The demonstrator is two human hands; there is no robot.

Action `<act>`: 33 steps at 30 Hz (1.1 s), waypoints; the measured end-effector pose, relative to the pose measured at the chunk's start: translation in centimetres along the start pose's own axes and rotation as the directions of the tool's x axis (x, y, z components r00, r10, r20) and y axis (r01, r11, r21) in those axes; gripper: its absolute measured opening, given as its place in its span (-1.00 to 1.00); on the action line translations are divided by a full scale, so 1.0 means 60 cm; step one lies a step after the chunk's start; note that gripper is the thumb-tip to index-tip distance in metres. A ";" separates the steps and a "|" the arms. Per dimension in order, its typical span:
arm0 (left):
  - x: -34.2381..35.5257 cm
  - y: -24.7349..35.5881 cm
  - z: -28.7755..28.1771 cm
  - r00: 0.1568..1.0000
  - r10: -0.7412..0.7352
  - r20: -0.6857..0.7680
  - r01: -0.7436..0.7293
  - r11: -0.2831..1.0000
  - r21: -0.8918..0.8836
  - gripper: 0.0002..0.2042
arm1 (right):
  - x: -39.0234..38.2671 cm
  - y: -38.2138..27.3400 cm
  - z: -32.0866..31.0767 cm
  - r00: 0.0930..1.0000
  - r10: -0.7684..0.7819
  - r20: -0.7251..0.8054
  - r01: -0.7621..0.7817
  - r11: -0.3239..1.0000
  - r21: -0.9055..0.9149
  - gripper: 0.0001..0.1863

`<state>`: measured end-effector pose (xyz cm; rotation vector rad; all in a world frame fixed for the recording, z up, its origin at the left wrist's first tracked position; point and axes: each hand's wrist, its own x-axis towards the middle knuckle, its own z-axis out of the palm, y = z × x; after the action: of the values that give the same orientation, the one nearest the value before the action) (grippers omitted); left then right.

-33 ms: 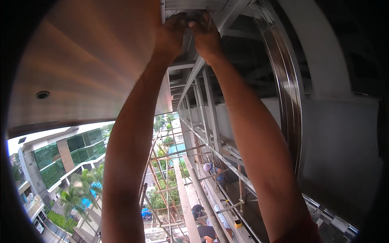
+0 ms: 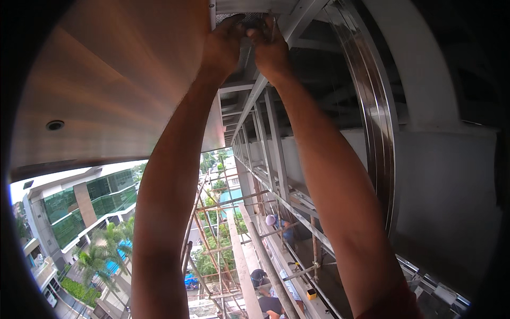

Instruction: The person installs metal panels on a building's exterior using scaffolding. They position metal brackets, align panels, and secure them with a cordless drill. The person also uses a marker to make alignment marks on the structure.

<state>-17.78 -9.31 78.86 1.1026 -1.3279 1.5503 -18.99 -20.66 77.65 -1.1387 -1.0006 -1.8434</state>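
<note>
Both my arms reach up overhead to a gap between the wood-look ceiling panel (image 2: 122,64) and a grey metal beam (image 2: 300,22). My left hand (image 2: 222,49) is closed, its fingers bent up against a silvery mesh-like strip (image 2: 226,18). Right beside it, almost touching, my right hand (image 2: 271,53) is closed too, thumb pointing toward the left hand. Something dark lies between the fingertips; shadow and the fingers hide what it is. A thin pale edge shows by the right fingers, too small to name.
Grey metal framing (image 2: 276,138) runs away below the gap. Shiny metal channels (image 2: 374,106) curve down on the right. Wooden scaffold poles (image 2: 265,250) stand beneath, with co-workers (image 2: 287,231) lower down. A round ceiling fitting (image 2: 54,125) sits at the left. A yellow-and-black item (image 2: 311,293) rests on a ledge.
</note>
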 end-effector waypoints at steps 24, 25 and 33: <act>0.010 0.067 0.021 0.980 -0.127 0.151 0.119 0.991 0.060 -0.54 | 0.051 0.098 0.067 0.983 -0.060 -0.174 0.164 0.721 0.673 -0.78; 0.009 0.063 0.019 0.988 -0.059 0.145 0.037 0.987 0.155 -0.51 | 0.050 0.094 0.069 0.983 -0.074 -0.171 0.168 0.741 0.650 -0.78; 0.018 0.058 0.021 0.935 0.157 0.317 -0.222 0.958 0.182 -0.75 | 0.062 0.095 0.041 0.981 -0.183 -0.069 0.194 0.860 0.472 -0.69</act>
<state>-21.27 -10.96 78.94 1.4257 -1.5323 1.7529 -14.40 -21.56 83.17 -0.7371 -1.4976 -1.6141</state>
